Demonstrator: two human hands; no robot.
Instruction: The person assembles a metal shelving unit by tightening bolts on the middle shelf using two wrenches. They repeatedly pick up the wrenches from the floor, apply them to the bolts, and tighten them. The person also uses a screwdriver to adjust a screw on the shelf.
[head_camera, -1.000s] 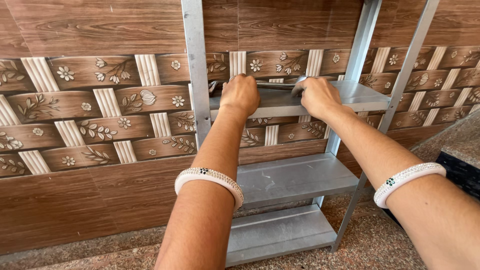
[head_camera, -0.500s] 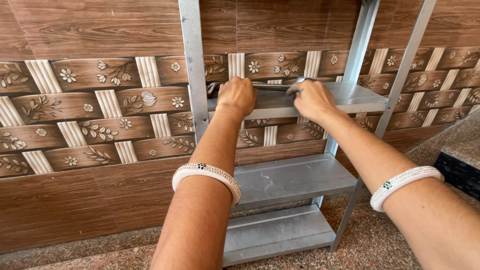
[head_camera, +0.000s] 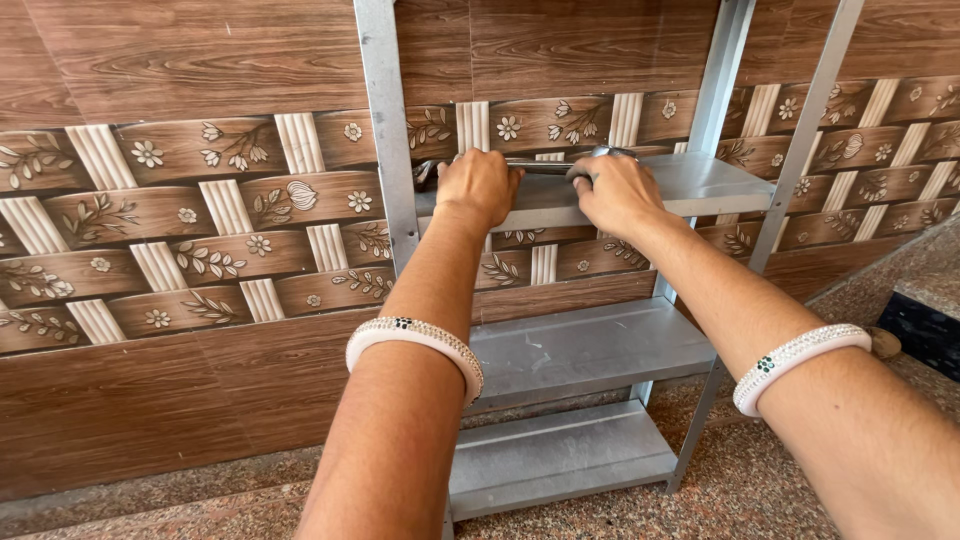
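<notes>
Grey sheet metal makes up the rack (head_camera: 590, 350), which has four slotted uprights and three flat shelves and stands on a speckled stone floor (head_camera: 760, 480) against a wall (head_camera: 170, 230) of wood-look tiles with woven, flowered bands. On the top shelf (head_camera: 700, 180) lies a thin, shiny metal tool (head_camera: 545, 166), lengthwise along the shelf near its back edge; only a short stretch of its shaft shows between the two fists.

The left hand (head_camera: 478, 187) reaches up with the wrist bent back and the fingers curled over the tool's left end, near the front left upright. The right hand (head_camera: 612, 192) is clenched on the other end, knuckles toward the camera. Each forearm wears a white studded bangle (head_camera: 415, 345).

Both ends of the tool are covered by the hands, so it may be a spanner or a ladle; the view does not settle it. The uprights run out of view at the top.
</notes>
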